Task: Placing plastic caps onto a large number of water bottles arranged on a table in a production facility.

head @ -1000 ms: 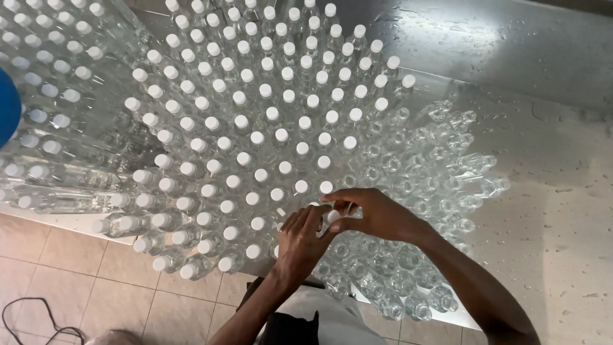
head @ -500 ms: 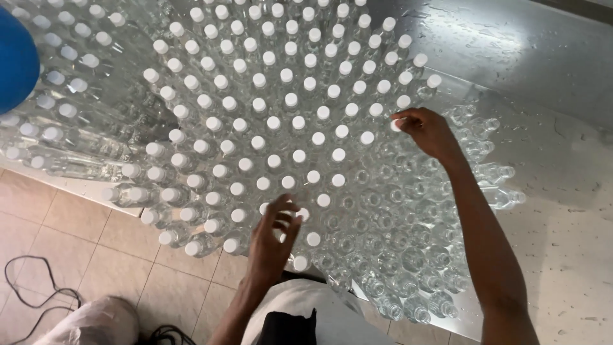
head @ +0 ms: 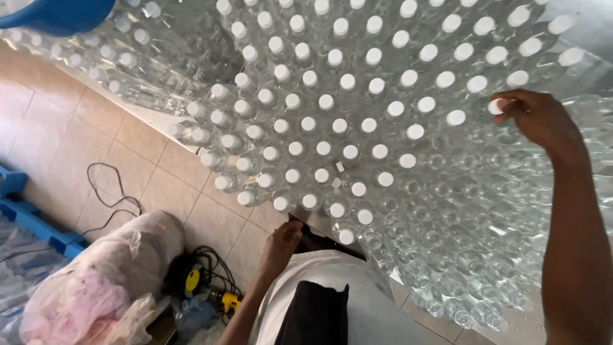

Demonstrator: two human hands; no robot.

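So the right hand (head: 539, 118) is pinching a small white cap (head: 495, 106) between thumb and fingertips, fingers closed on it, right at the right-hand end of a row of capped bottles. That cap is sitting at the edge where the capped bottles (head: 345, 115) are giving way to the uncapped bottles (head: 460, 255) (clear plastic ones, open mouths facing up), so it's basically on the border between the two groups. I can't tell whether it's already seated on a bottle neck or just hovering over one.

Taking that cap as the reference: the whole block of white-capped clear bottles is spreading out to its left and above it, row after row. Below and to the right of it, the open-necked ones are filling the rest of the table (head: 594, 38), whose bare grey surface is showing up past the cap.

The left hand (head: 281, 241) is hanging well down and left of the cap, at the near edge of the bottle crowd, fingers curled in loosely, and I can't make out anything in it. It's just beside the nearest capped bottles, next to the person's white shirt (head: 332, 281).

Farther left of the cap, down on the tiled floor (head: 96, 147), a stuffed plastic bag (head: 108, 275) is lying beside a tangle of black cable (head: 108, 191). A blue tub (head: 60, 14) is peeking in at the far upper left.
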